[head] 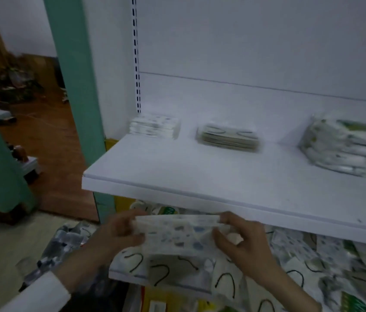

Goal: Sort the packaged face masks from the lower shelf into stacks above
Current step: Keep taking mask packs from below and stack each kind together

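1. Your left hand (119, 233) pinches the left end of a packaged mask (177, 233) printed with small blue and grey shapes, and its fingers curl round that edge.
2. Your right hand (245, 239) pinches the right end of the same pack, so it spans flat between your two grips.
3. The pack is just below and in front of the front lip of the upper shelf (200, 176). The blur hides whether it touches the lip.
4. Directly beneath both grips, a loose pile of masks (177, 271) covers the lower shelf, and several packs show black ear loops.
5. Above and beyond your left grip, a white stack (155, 126) sits at the back of the upper shelf.
6. Above the held pack, a little towards your right grip, lies a middle stack (228, 136) with dark loops showing.
7. Well up and to the right of your right grip stands the tallest stack (344, 149), green and white, with uneven edges.
8. A white sleeve (40, 293) covers your forearm below and left of the left grip.
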`<state>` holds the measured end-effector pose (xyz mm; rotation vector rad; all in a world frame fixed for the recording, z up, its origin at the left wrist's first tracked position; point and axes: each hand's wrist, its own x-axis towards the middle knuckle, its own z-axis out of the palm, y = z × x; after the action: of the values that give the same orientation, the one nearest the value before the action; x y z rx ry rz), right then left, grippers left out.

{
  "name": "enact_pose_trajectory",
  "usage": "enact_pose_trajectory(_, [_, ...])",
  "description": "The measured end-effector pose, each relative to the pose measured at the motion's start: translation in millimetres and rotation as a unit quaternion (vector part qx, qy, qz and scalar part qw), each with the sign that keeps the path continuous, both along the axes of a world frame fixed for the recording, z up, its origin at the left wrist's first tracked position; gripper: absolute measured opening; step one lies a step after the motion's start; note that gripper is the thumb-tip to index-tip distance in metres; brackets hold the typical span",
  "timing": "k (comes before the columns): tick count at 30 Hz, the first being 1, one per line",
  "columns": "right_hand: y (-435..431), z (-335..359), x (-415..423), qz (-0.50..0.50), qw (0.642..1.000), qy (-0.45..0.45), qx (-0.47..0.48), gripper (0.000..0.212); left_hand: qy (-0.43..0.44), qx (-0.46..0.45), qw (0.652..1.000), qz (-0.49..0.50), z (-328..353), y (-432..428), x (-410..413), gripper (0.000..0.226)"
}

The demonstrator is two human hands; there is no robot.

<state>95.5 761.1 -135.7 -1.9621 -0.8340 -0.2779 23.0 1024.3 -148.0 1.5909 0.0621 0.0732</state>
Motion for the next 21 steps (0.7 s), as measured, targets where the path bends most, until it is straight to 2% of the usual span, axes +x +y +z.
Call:
enact_pose_trajectory(3, [2.6, 52.4, 21.2, -0.004, 0.997, -0.077, 0.021, 0.014, -0.131, 0.074, 0.987, 0.057, 59.6, -13.3, 27.9, 0.037])
enact_pose_trajectory(7, [9.5, 85.7, 65.3, -0.038, 0.994, -0.054, 0.087, 0.033, -0.194, 0.093, 0.967, 0.14, 102.7, -33.1, 79.6, 0.033])
enact_pose_trajectory(10, [13.8, 84.5, 92.9, -0.034, 0.991, 0.026, 0.13, 0.045, -0.184, 0.079, 0.969, 0.146, 102.9, -37.0, 108.2, 0.036])
enact_pose_trajectory(14, [22.2, 58.7, 114.1, -0.052, 0.961, 0.192, 0.193, 0.061, -0.136, 0.098, 0.975, 0.143, 76.9, -33.5, 130.7, 0.035])
enact_pose_trajectory(17, [27.2, 49.7, 123.0, -0.057, 0.945, 0.25, 0.203, 0.056, -0.121, 0.111, 0.976, 0.144, 68.0, -34.5, 137.3, 0.028])
enact_pose_trajectory(21, [25.3, 50.9, 132.0, -0.037, 0.939, 0.282, 0.196, 0.043, -0.082, 0.088, 0.985, 0.127, 65.7, -32.4, 141.7, 0.028])
